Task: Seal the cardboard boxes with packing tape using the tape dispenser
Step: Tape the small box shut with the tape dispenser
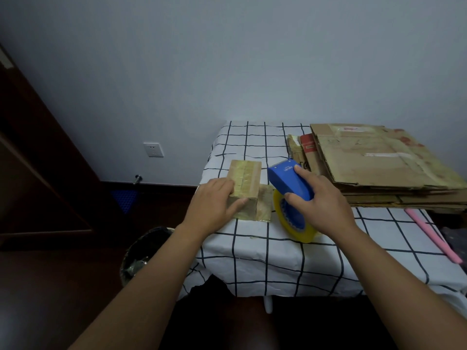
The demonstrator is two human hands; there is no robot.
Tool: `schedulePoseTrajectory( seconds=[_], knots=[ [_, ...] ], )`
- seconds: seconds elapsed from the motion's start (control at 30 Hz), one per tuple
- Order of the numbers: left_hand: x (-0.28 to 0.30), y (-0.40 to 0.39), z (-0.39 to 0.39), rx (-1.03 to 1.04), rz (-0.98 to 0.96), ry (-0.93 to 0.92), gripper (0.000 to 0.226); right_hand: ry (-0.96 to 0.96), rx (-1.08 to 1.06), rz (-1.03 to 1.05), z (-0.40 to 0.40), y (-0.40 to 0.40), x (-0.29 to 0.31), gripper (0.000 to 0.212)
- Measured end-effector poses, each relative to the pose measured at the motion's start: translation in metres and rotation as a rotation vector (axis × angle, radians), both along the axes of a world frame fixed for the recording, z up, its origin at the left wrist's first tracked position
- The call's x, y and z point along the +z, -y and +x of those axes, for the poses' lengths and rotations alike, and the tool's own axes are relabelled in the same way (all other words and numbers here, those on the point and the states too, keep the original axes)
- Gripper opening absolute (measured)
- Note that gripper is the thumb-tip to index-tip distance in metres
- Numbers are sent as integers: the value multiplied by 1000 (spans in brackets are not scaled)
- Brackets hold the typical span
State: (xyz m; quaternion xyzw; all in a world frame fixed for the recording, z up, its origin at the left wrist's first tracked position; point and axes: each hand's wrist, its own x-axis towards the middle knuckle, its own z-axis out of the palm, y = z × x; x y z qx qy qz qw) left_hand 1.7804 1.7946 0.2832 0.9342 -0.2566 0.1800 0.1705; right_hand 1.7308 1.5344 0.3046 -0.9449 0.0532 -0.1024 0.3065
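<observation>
Right hand (321, 200) wrapped round the blue dispenser (289, 181), forefinger laid along its top, yellow tape roll (294, 221) hanging under it and resting on the bench (252, 253). Left hand (214, 202) gripping the small box (243, 189), thumb down its near face. Box just left of the dispenser, long axis running away toward the wall, tape already shiny along its top. Dispenser nose aimed at the far end, so probably a pull toward the body next. Flattened cartons (379, 162) stacked right of the box, pink stick (432, 236) beyond. Checked cloth, grey wall, bin (141, 251) down left.
</observation>
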Motion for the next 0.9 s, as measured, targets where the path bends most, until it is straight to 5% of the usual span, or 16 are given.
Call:
schedulePoseTrajectory(
  seconds=[0.9],
  knots=[
    [-2, 36, -2, 179, 19, 93, 55, 28, 1, 22, -5, 0, -2, 69]
  ],
)
